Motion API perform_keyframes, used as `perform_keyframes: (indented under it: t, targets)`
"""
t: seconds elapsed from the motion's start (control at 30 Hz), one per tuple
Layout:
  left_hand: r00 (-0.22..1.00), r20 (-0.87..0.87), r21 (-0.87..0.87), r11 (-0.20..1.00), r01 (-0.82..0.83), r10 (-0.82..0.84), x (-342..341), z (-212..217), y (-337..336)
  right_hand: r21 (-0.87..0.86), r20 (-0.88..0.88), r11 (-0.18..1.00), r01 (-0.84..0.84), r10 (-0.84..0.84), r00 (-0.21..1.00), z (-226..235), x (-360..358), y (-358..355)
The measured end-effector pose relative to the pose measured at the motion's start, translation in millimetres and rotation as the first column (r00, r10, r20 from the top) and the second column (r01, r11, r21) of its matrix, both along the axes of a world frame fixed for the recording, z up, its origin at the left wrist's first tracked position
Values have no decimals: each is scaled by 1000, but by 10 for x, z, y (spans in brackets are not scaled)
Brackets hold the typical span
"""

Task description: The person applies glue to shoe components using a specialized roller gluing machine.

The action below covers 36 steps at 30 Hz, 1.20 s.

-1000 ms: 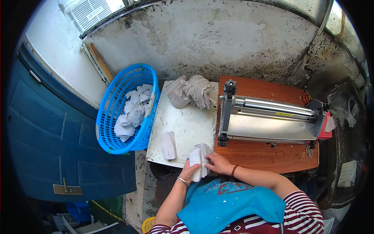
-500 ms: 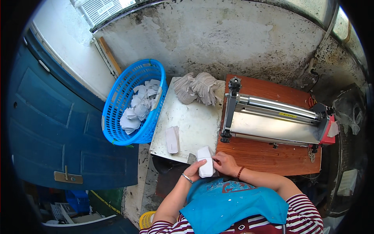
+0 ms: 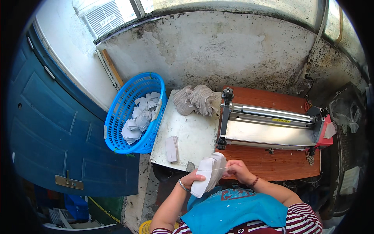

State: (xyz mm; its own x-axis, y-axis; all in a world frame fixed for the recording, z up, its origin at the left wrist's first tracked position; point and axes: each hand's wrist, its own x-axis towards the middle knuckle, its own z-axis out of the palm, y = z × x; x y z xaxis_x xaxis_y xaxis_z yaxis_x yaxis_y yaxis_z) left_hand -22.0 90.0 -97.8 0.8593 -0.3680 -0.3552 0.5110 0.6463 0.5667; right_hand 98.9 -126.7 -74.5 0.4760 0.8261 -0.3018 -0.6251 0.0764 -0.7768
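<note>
My left hand (image 3: pixel 191 179) grips a thick stack of white cut sheets (image 3: pixel 205 177), its thumb on the top face. The stack is tilted and its layered edges fan out toward the right. Across its middle runs a thin pale band (image 3: pixel 216 169), drawn out to the right. My right hand (image 3: pixel 240 171) pinches the band's far end with closed fingers, just off the stack. Whether it is a rubber band or a string, I cannot tell. A smaller stack of pale sheets (image 3: pixel 171 149) lies on the white tabletop (image 3: pixel 187 136) beyond my left hand.
A blue plastic basket (image 3: pixel 110 130) with loose white pieces stands left of the tabletop. Bundles of greyish sheets (image 3: pixel 196 100) lie at its back. On the brown wooden board (image 3: pixel 269 163) to the right sits a metal roller machine (image 3: pixel 272 130). A blue door (image 3: pixel 58 128) is far left.
The stack has turned, showing its fanned layers. My right hand has moved right, away from the stack, stretching the band out. The whole view has shifted slightly.
</note>
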Motion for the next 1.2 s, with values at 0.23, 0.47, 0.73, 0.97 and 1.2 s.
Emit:
perform_keyframes:
  t: [0.23, 0.47, 0.73, 0.97, 1.2]
  targets:
    - [850, 150, 339, 834, 435, -505, 183, 393, -290, -106, 230, 848, 520, -488, 842, 110, 336, -517]
    - [822, 122, 217, 823, 525, -556, 423, -166, -515, -273, 629, 723, 635, -365, 686, -671, 145, -1548]
    - [838, 7, 189, 824, 534, -545, 830, 0, -1106, -352, 786, 168, 921, -481, 388, -910, 402, -3154]
    - [861, -44, 89, 856, 509, -507, 1283, -67, -1984, -393, 882, 17, 919, -275, 382, -995, 719, -4345]
    - [910, -269, 5, 944, 329, -315, 1449, -282, -2635, -385, 921, -91, 918, 22, 388, -781, 964, -4445]
